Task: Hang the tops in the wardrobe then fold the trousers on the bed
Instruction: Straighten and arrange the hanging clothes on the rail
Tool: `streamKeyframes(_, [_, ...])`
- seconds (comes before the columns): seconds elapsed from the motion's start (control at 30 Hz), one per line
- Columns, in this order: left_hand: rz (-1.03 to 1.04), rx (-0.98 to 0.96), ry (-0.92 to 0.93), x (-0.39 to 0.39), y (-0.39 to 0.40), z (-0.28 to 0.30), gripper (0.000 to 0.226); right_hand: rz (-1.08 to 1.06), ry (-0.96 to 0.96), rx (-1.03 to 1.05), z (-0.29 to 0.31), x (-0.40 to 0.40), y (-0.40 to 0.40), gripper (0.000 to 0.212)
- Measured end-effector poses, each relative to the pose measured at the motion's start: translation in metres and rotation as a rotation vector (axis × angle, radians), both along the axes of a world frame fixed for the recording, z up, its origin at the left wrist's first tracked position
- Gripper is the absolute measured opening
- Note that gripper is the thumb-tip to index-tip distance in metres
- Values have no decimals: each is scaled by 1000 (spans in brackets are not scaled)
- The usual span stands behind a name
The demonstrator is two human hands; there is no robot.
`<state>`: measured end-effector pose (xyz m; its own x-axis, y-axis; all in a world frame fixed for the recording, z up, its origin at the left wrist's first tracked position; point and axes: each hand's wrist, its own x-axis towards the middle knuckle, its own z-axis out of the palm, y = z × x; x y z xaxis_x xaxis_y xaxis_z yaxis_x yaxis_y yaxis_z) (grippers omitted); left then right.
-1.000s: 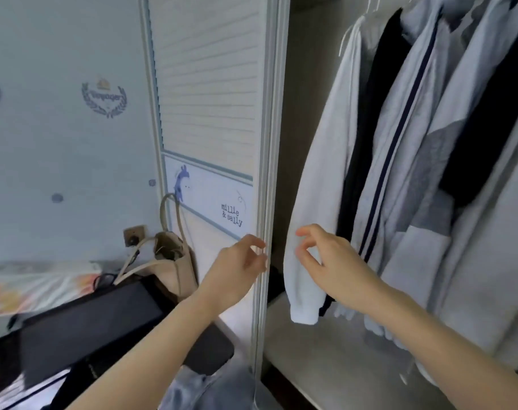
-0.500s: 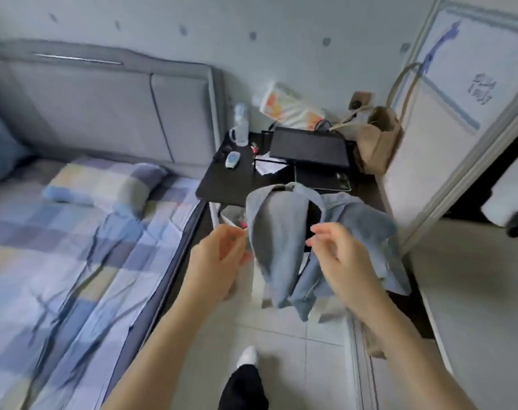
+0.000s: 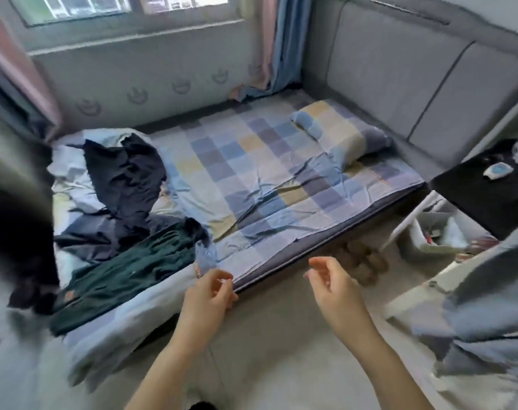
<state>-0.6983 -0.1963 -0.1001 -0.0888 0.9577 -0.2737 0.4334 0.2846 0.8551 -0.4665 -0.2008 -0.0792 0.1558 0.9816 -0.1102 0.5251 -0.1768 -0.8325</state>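
I face the bed (image 3: 281,184) with its checked sheet. On its left part lie a crumpled dark navy garment (image 3: 124,173) and, nearer me, a dark green garment (image 3: 127,270) spread toward the edge. A small light blue piece of cloth (image 3: 206,255) lies beside the green one. My left hand (image 3: 210,294) hovers at the bed's front edge with loosely curled fingers, holding nothing. My right hand (image 3: 331,282) hangs beside it over the floor, fingers relaxed and empty. A blurred grey-blue garment (image 3: 488,321) shows at the right edge.
A checked pillow (image 3: 340,131) lies by the grey padded headboard (image 3: 414,69). A black bedside table (image 3: 488,190) with small items stands at right, a bin (image 3: 435,235) under it. Brown slippers (image 3: 361,258) sit on the floor by the bed. Window and curtains are behind.
My view swung from the wardrobe, past the bedside table, to the bed. Half a second ago my hands were at a grey-blue garment; now both are empty near the bed's edge.
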Motion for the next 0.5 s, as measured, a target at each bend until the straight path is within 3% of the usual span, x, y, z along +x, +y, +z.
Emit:
streamKeyframes(0.27, [285, -161, 74, -221, -52, -52, 22, 323, -28, -158, -45, -210, 43, 8])
streamKeyframes(0.5, [394, -281, 6, -340, -32, -77, 20, 426, -41, -265, -73, -347, 70, 8])
